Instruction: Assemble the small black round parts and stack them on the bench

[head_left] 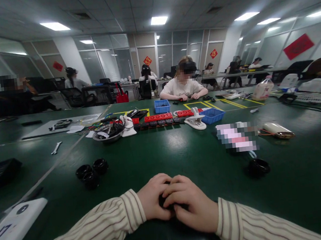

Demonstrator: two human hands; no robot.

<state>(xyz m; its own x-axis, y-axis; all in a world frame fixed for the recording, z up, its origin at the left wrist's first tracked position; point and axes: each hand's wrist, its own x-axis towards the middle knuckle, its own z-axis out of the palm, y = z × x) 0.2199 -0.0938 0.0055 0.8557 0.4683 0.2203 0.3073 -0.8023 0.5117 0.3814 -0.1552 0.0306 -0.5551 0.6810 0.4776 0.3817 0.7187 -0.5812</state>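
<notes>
My left hand (155,197) and my right hand (190,201) meet over the near part of the green table (141,156). Their fingers curl inward and overlap around something dark, which they almost wholly cover, so its kind cannot be made out. To the left of my left hand stand three shiny black ring-shaped parts (90,179), grouped close together. Another black ring-shaped part (259,167) sits alone, off to the right of my right hand. Striped sleeves cover both my forearms.
Across the middle run red power strips (158,117), a metal bowl of cables (108,133), a white clamp (195,121) and a blue bin (213,115). A wrench (56,147) and a white box (19,226) lie left. Opposite sits a person (184,87).
</notes>
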